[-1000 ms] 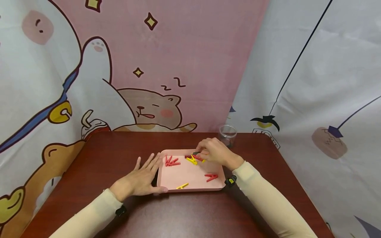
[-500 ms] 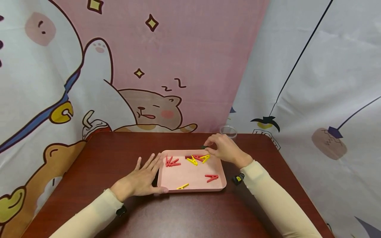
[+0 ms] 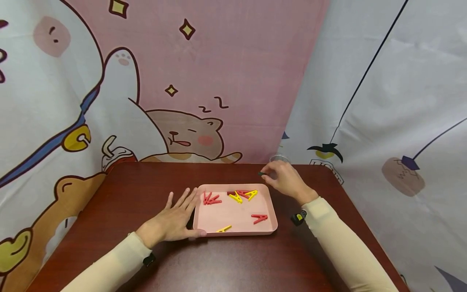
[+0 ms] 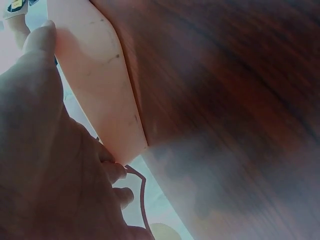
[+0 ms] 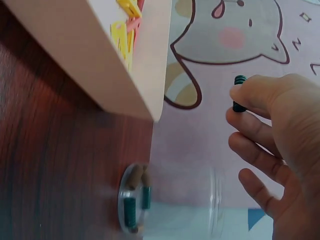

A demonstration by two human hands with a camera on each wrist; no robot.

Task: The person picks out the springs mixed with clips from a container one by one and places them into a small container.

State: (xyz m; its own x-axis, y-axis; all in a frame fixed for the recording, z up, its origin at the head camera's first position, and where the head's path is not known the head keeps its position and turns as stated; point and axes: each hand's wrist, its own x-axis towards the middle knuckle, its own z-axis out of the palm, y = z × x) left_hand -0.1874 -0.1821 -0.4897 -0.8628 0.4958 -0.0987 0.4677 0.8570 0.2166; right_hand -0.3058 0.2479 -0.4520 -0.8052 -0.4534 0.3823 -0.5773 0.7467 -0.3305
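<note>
My right hand (image 3: 288, 182) pinches a small dark green ridged cylinder (image 5: 239, 95) between thumb and index finger, past the back right corner of the pink tray (image 3: 233, 215). Its other fingers are loosely bent. A clear jar (image 3: 278, 157) stands behind this hand, mostly hidden by it in the head view. In the right wrist view, green pieces (image 5: 130, 212) and brown pieces (image 5: 135, 177) lie at the jar's bottom. My left hand (image 3: 173, 221) rests with fingers spread against the tray's left side, thumb at the front rim. Red clothespins (image 3: 211, 200) and yellow clothespins (image 3: 235, 197) lie inside the tray.
One red clothespin (image 3: 259, 218) lies in the tray's right part, and a yellow one leans at its front wall. The dark red-brown table (image 3: 146, 178) ends at a cartoon-printed cloth backdrop (image 3: 233, 81) behind the jar.
My right hand has lifted the dark green cylinder out of the tray and carried it right and back toward the jar. The left hand has stayed in place.
</note>
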